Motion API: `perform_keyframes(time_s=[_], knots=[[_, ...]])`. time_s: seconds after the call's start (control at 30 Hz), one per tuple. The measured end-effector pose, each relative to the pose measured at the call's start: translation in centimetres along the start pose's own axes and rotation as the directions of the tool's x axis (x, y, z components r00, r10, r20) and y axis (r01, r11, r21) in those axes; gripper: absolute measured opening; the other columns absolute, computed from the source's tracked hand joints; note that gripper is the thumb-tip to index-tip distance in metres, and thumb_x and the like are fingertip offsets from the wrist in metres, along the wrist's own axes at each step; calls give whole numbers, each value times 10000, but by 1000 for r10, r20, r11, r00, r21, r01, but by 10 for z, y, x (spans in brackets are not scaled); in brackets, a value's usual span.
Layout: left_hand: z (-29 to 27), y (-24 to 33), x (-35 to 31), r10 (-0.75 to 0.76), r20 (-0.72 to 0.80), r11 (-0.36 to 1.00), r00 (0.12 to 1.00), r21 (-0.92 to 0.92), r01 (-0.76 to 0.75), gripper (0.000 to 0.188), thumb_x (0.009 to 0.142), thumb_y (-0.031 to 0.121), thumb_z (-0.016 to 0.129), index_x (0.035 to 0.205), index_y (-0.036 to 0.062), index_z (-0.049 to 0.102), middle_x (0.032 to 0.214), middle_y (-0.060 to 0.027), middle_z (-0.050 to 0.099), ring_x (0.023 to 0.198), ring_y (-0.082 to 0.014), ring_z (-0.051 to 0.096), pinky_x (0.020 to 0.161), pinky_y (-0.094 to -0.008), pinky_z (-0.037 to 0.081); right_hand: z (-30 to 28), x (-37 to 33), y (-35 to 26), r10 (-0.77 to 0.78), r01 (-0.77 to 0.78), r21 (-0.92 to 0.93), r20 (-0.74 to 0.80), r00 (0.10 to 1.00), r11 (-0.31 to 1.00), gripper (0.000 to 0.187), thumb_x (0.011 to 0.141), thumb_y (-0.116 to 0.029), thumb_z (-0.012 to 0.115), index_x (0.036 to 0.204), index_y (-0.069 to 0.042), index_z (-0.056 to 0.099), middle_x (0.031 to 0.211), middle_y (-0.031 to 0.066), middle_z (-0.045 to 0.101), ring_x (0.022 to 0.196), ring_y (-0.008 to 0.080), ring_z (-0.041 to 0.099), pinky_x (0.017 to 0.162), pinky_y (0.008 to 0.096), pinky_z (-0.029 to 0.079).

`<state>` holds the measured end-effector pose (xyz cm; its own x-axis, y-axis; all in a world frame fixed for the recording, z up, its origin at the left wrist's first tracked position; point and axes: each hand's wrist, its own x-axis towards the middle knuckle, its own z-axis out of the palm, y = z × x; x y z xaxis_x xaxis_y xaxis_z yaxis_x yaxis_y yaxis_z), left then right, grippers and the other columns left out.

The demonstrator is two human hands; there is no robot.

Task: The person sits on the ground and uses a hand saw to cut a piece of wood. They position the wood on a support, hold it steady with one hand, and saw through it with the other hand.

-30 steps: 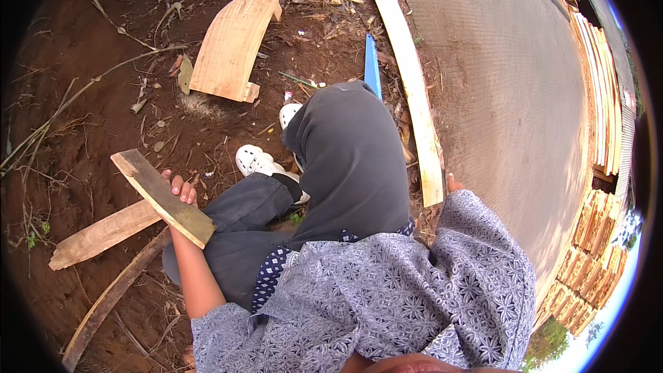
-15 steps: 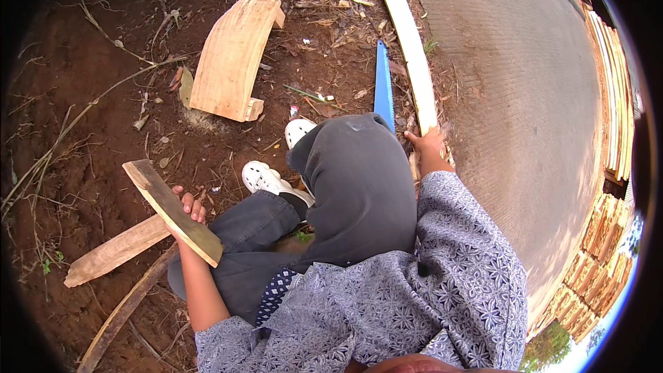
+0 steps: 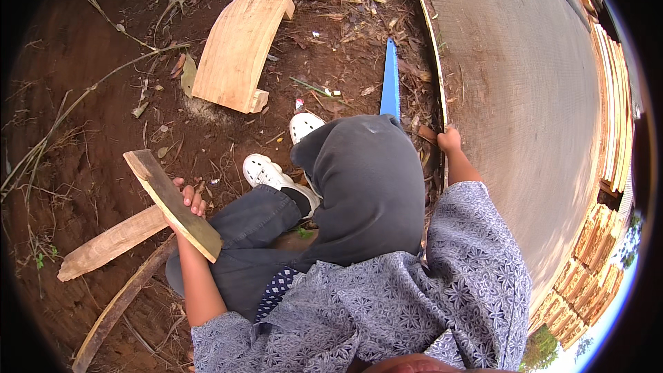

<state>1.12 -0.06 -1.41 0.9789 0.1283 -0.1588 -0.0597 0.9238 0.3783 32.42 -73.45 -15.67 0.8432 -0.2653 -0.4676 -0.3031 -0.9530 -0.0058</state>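
Observation:
A short wooden board (image 3: 169, 197) slants across my left wrist, its dark face up. My left hand (image 3: 193, 200) is closed around it, fingertips showing past its right edge and the palm hidden. Under that board a paler wooden piece (image 3: 114, 242) sticks out to the left; whether the two are joined I cannot tell. At the right, my right hand (image 3: 450, 140) grips the near end of a long thin plank (image 3: 434, 41), which stands on its narrow edge and runs away from me. A blue-bladed handsaw (image 3: 390, 79) lies beyond my right knee, its near part hidden.
A wide, pale wooden piece (image 3: 242, 48) rests on a small block on the brown soil. Near my left elbow lies a curved strip of wood (image 3: 117, 314). Paved ground (image 3: 518, 97) stretches along the right, with stacked timber (image 3: 587, 262) beyond it. Dry stems (image 3: 69, 110) lie at left.
My right hand has turned the long plank from its flat face onto its edge and shifted it slightly right. The left hand keeps its place on the short board.

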Motion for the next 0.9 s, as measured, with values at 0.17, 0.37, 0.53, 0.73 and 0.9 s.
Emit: perform_keyframes(time_s=[0.17,0.37,0.53,0.73,0.9], knots=[[9,10,-12,19,-48,999,999,35,-17,540,1063,379,463,1417,-30,467,856,-172,579,683,-320,608,593,-453,510,1,4,-16,202,-183,230,-61,977,956,484,802,-146,506,1231,-6,681,1219,298,680,1213,445,621,1054,493,465],[2,6,-12,31,-42,1000,999,7,-31,550,1070,393,455,1412,-38,464,859,-181,586,681,-325,612,602,-464,522,-29,44,12,177,-290,405,294,939,867,420,850,-330,625,1157,-61,724,1017,142,726,987,342,684,898,483,515],[3,10,-12,43,-102,997,994,62,-37,550,1071,400,455,1405,-36,460,838,-178,582,632,-319,603,558,-452,520,-36,24,-28,154,-161,184,51,987,970,697,832,-680,694,1115,-46,759,1026,217,751,1023,384,714,926,471,523],[-3,4,-3,42,-125,995,991,95,-30,527,1069,424,443,1368,-8,490,804,-140,563,596,-285,576,526,-422,510,-34,24,-45,58,-5,257,-201,978,966,549,932,-556,647,1173,-73,745,1068,230,747,1080,406,700,951,481,523],[66,-6,8,273,-446,919,852,384,-94,485,1069,548,410,1130,94,569,682,-33,489,503,-156,472,442,-309,420,-77,-18,-99,138,-36,338,-283,949,941,488,944,-517,647,1167,-96,751,1066,225,746,1052,406,703,925,477,530]])
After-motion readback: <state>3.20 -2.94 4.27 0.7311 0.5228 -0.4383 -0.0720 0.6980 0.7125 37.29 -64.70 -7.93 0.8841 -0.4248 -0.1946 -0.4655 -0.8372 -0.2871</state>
